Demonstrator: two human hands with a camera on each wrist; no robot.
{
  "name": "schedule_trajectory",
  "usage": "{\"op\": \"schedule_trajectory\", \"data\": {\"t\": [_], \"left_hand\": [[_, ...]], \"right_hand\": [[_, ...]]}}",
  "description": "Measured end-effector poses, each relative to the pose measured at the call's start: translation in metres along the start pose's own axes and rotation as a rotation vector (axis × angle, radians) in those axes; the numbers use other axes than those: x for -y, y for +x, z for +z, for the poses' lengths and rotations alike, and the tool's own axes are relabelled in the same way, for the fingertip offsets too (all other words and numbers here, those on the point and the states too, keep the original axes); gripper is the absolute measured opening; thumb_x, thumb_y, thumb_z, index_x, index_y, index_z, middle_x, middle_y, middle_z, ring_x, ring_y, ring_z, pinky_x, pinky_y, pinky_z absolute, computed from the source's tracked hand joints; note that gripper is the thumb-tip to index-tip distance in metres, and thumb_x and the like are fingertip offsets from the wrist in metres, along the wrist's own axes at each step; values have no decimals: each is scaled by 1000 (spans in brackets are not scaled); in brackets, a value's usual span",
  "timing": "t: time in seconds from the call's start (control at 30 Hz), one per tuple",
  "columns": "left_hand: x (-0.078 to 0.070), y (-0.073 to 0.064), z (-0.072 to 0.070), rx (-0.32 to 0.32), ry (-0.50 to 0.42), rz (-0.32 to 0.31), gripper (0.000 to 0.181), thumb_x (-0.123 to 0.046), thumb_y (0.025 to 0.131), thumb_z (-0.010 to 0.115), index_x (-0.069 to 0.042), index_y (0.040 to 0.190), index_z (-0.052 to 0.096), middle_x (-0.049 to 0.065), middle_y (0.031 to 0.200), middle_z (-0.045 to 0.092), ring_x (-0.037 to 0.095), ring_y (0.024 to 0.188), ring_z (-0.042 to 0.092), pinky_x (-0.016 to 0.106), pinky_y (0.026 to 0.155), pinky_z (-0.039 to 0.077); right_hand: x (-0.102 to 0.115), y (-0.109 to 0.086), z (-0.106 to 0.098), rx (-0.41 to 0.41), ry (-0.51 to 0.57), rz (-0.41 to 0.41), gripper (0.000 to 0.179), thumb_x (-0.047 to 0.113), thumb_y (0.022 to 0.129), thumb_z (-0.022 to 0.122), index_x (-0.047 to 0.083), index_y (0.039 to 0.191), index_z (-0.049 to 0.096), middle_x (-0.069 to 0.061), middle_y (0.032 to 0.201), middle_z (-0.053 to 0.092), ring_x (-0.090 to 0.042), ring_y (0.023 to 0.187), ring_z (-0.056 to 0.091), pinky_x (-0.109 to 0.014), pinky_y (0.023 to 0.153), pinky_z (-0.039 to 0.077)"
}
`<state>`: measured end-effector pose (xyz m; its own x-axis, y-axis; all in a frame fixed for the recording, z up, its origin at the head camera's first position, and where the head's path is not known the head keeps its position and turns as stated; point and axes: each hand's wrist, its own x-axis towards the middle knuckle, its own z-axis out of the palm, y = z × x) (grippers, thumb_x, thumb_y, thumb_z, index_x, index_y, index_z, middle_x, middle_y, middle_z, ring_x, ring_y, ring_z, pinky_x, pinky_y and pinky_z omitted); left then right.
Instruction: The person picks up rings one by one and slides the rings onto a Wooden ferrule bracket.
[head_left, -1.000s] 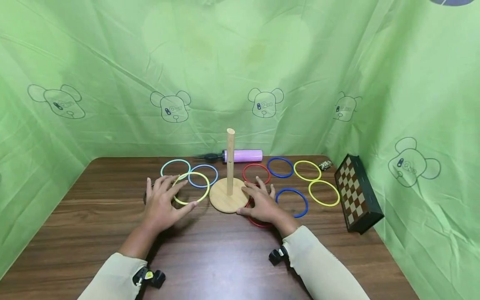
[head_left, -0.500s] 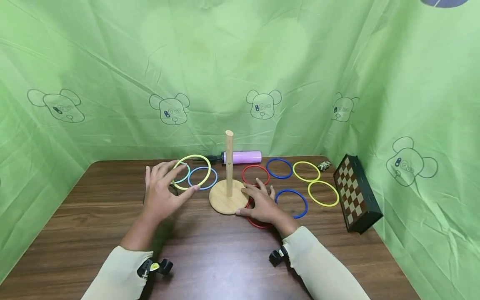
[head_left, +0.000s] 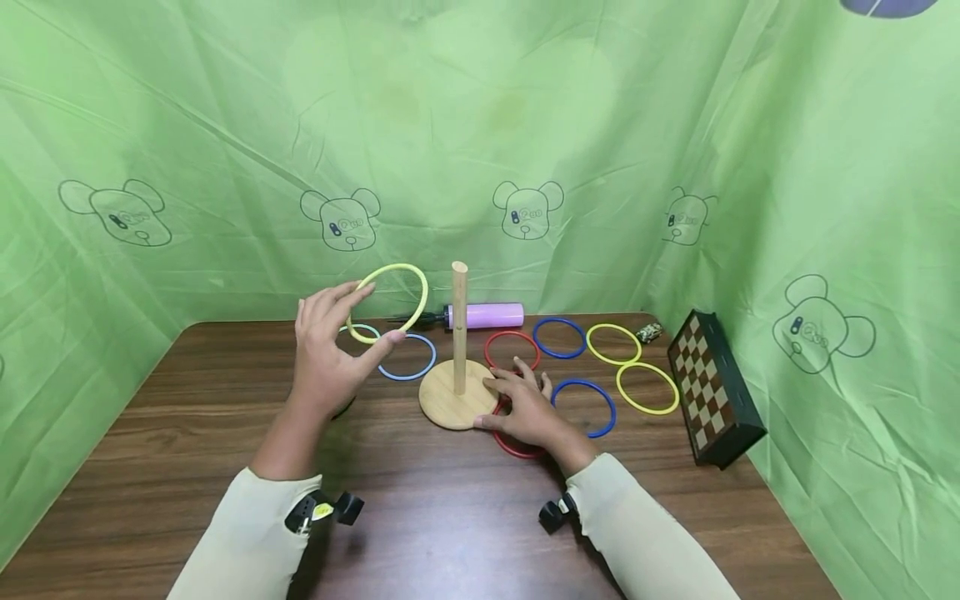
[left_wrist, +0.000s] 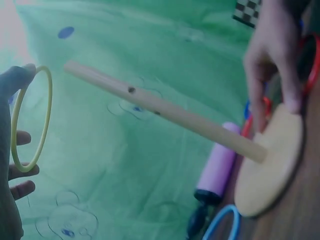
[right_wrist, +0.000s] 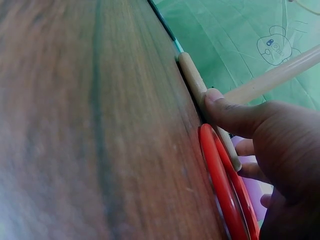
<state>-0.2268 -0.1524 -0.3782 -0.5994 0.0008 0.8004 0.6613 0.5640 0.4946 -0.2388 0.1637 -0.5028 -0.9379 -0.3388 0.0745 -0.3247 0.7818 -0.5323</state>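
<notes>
My left hand [head_left: 327, 358] pinches a yellow ring [head_left: 426, 292] between thumb and fingertips, raised above the table and left of the post. In the left wrist view, the ring [left_wrist: 49, 100] stands nearly edge-on, level with the top of the wooden post [left_wrist: 175, 112]. That post rises upright from a round wooden base [head_left: 442, 400]. My right hand [head_left: 527, 412] grips the base's right rim with spread thumb and fingers. The right wrist view has the thumb [right_wrist: 215, 100] on the base's edge, with red rings [right_wrist: 220, 180] lying against that edge.
Behind the post lies a purple hand pump [head_left: 495, 315]. A light blue ring [head_left: 435, 357] and a cyan ring [head_left: 362, 327] lie left. Right are a red ring [head_left: 512, 332], blue rings [head_left: 613, 408], yellow rings [head_left: 649, 411] and a standing chessboard box [head_left: 720, 392]. A green curtain [head_left: 450, 125] surrounds the table.
My left hand has lifted the yellow ring up and slightly right, tilting it more upright and uncovering more of the light blue ring. My right hand has stayed at the base.
</notes>
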Motion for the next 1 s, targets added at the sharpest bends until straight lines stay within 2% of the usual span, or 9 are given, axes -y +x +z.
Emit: {"op": "schedule_trajectory", "data": {"t": [0.23, 0.37, 0.57, 0.77, 1.0], "left_hand": [[-15, 19, 6, -49, -48, -5, 70, -43, 81, 88, -6, 139, 74, 23, 139, 71, 47, 132, 59, 55, 113, 35], [-23, 28, 15, -34, -75, -9, 71, -40, 80, 89, -6, 140, 74, 21, 140, 72, 45, 133, 59, 53, 114, 36], [-31, 37, 28, -5, -80, -1, 76, -46, 81, 87, -6, 143, 71, 20, 141, 72, 42, 134, 60, 54, 116, 36], [-34, 37, 40, 27, -61, -8, 78, -50, 82, 86, -6, 145, 70, 19, 143, 71, 40, 135, 61, 58, 115, 37], [-28, 24, 50, 104, 11, -70, 78, -50, 82, 87, -12, 148, 69, 16, 149, 68, 41, 139, 57, 73, 125, 24]], "right_hand": [[0, 0, 1, -8, 0, 9, 77, 53, 86, 91, 20, 152, 67, -5, 169, 53, -44, 170, 16, -82, 127, 1], [-1, -1, 1, -12, 11, 13, 77, 52, 85, 93, 20, 151, 68, -5, 169, 54, -44, 170, 16, -82, 127, 1], [0, -1, 0, -20, 21, 10, 77, 51, 85, 93, 19, 150, 68, -5, 168, 54, -45, 169, 16, -82, 127, 3], [-1, -1, 0, -20, 26, 8, 77, 52, 85, 93, 19, 150, 68, -6, 168, 54, -45, 169, 17, -82, 126, 4], [-1, -1, 1, -19, 23, 3, 76, 52, 85, 92, 19, 150, 68, -5, 168, 54, -45, 169, 17, -81, 127, 4]]}}
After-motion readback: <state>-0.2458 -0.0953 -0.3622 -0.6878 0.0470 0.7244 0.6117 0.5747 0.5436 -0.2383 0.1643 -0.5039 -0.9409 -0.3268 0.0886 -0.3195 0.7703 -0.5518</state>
